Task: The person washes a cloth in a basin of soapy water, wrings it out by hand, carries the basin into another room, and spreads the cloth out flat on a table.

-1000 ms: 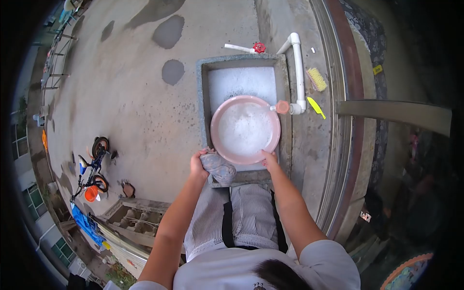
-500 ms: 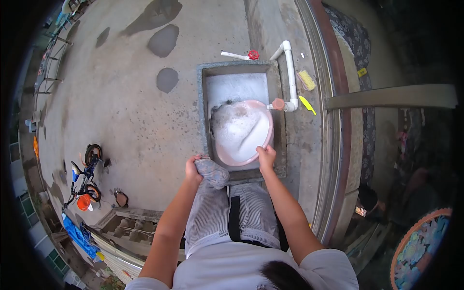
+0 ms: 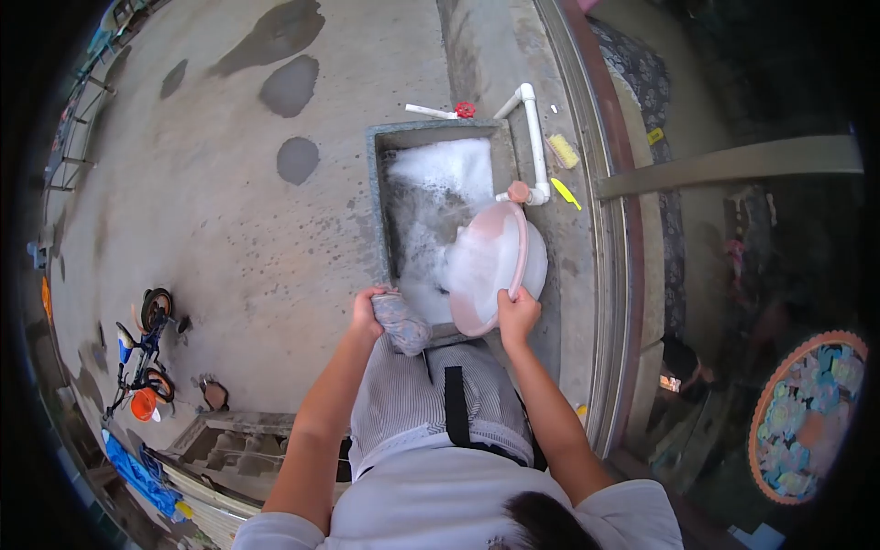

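Observation:
My right hand (image 3: 518, 316) grips the near rim of a pink basin (image 3: 478, 310). The basin is tipped steeply toward the left, its right side raised, and sudsy water runs out of it into a stone sink (image 3: 375, 197). White foam (image 3: 449, 165) lies at the far end of the sink, with greyish water in the middle. In my left hand (image 3: 368, 312) is a bunched, patterned grey cloth (image 3: 401, 324), held at the sink's near left corner. The fingers of both hands are closed.
A white pipe (image 3: 533, 137) with a pinkish tap (image 3: 519, 192) stands at the sink's right edge, and a red valve (image 3: 465, 110) behind it. A yellow brush (image 3: 562, 150) and a yellow knife-shaped item (image 3: 566, 194) lie on the right ledge. A small bike (image 3: 142, 353) stands left.
My right hand has lifted and tipped the basin toward the left, pouring suds and water into the sink. My left hand still holds the cloth near the same corner.

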Demonstrator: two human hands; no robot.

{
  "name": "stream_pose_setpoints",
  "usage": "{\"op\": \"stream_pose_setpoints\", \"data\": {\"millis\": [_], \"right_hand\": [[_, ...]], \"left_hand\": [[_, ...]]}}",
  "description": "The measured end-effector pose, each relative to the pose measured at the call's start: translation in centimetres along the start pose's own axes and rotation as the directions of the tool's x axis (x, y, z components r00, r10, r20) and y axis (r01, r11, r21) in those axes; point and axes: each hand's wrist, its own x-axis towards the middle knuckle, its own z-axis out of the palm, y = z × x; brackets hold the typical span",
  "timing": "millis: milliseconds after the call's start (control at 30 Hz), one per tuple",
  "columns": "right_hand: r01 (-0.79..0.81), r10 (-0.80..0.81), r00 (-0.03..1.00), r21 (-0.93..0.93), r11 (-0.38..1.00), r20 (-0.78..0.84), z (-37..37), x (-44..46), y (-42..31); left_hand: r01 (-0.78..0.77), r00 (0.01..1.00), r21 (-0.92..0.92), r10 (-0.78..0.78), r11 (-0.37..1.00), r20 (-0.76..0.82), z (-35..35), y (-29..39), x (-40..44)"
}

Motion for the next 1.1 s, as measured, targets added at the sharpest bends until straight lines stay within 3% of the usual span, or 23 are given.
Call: {"op": "stream_pose_setpoints", "data": {"millis": [367, 567, 667, 767, 867, 967, 1100], "right_hand": [[0.332, -0.367, 0.930, -0.394, 0.857, -0.015, -1.9, -1.3, 0.4], [0.327, -0.359, 0.933, -0.367, 0.871, -0.023, -2.8, -0.3, 0.3], [0.124, -0.124, 0.992, -0.023, 0.992, -0.019, -2.8, 1.0, 3.1], [-0.133, 0.111, 0.991, 0.389, 0.911, 0.079, -1.9, 1.6, 4.8], [-0.019, -0.009, 0.995, 0.272, 0.962, 0.101, -1.6, 0.9, 2.7], [0.253, -0.238, 0.947, -0.045, 0.966, 0.216, -0.4, 1.4, 0.2], [0.412, -0.389, 0.892, -0.060, 0.909, 0.232, 3.5, 4.5, -2.0]], "left_hand": [[0.077, 0.995, 0.019, -0.078, 0.997, 0.068, 1.2, -1.4, 2.0], [0.144, 0.986, -0.004, -0.143, 0.990, 0.086, 2.2, -1.1, 0.5], [0.091, 0.993, -0.026, -0.089, 0.995, 0.081, 1.3, -1.1, 1.0], [0.078, 0.995, -0.016, -0.077, 0.997, 0.064, 1.2, -0.5, -0.6], [-0.023, 0.999, -0.032, 0.024, 0.999, 0.024, -0.2, 0.1, -0.8], [-0.071, 0.997, -0.028, 0.072, 0.997, 0.028, -1.3, 1.3, -2.2], [-0.111, 0.994, -0.089, 0.110, 0.990, -0.016, -2.2, 3.1, -4.7]]}}
